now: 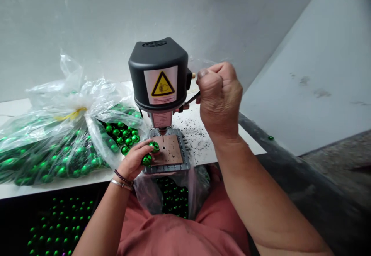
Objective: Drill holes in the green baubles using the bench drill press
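My left hand is closed around two shiny green balls, one green ball at the fingertips and another green ball lower by the palm. It rests over the left side of a brown board with a small hole, just left of the drill bit. The bit points down from a black-housed drill press bearing a yellow warning sign. My right hand is wrapped in a fist round the press's feed lever, to the right of the housing; the lever's end is hidden in the fist.
Left of the press lies a large clear plastic bag full of green balls, open on its near right. Dark shavings litter the white table. A plastic bag of green balls hangs below the press base. More balls lie lower left.
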Demonstrator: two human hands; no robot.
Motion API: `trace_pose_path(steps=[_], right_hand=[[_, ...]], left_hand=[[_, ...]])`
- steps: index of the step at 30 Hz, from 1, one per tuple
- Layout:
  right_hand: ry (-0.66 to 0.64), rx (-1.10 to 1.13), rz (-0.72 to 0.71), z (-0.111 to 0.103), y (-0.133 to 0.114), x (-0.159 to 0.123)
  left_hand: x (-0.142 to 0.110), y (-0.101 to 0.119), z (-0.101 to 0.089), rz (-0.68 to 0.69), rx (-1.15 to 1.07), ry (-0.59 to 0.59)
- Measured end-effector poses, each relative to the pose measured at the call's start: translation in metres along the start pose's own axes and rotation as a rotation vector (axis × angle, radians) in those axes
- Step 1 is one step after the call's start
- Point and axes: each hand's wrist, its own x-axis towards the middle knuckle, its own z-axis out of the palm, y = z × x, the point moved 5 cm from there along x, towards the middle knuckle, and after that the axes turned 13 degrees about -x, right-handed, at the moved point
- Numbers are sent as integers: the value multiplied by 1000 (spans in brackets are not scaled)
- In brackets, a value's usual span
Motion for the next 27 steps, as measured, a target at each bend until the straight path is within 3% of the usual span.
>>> trace_pose_path(steps=[4, 9, 12, 18, 23, 27], right_hand=[[-2, 1, -4, 0, 0, 1], [27, -47, -39, -2, -4, 4], [14, -66, -37, -3, -5, 5], [7, -40, -33, -3, -5, 4], [12, -9, -44, -4, -5, 4], [14, 16, -37, -4, -5, 4]], left_hand=[[5, -1, 5, 45, 260, -48], [13, 11, 10, 332, 830, 68], [17, 12, 14, 356, 1033, 108], [19, 9, 21, 369, 1160, 66], [20, 8, 32, 483, 1295, 37], [24, 6, 36, 486, 1294, 27]])
